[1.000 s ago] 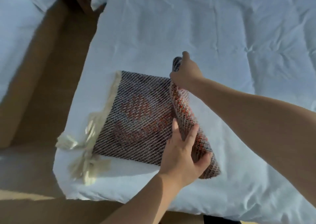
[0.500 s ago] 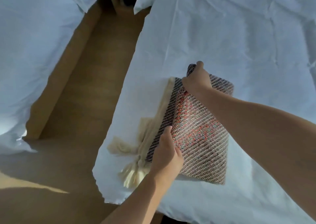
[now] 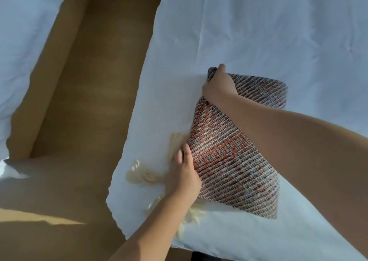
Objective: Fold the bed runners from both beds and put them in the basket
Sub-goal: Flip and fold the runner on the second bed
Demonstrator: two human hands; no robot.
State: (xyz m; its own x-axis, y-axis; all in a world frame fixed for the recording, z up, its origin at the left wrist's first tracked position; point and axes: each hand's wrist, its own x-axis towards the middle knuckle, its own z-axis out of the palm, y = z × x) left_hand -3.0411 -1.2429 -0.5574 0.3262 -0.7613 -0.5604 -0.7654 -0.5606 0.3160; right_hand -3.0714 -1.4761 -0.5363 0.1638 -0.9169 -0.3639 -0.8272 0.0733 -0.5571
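Note:
A woven bed runner (image 3: pixel 235 157) in dark, white and orange thread lies folded into a thick packet near the corner of the white bed (image 3: pixel 258 31). Cream tassels (image 3: pixel 143 176) stick out from its left edge. My right hand (image 3: pixel 218 85) grips the packet's far left corner, fingers curled round the fold. My left hand (image 3: pixel 184 176) holds the near left edge, its fingers tucked under the cloth where the tassels come out. No basket is in view.
A second bed with white bedding (image 3: pixel 23 41) stands on the left. A strip of brown wooden floor (image 3: pixel 83 101) runs between the two beds and across the foot of the near one.
The right half of the runner has been folded over to the left, making a narrower packet. Both hands have shifted to its left edge, and my view has swung left.

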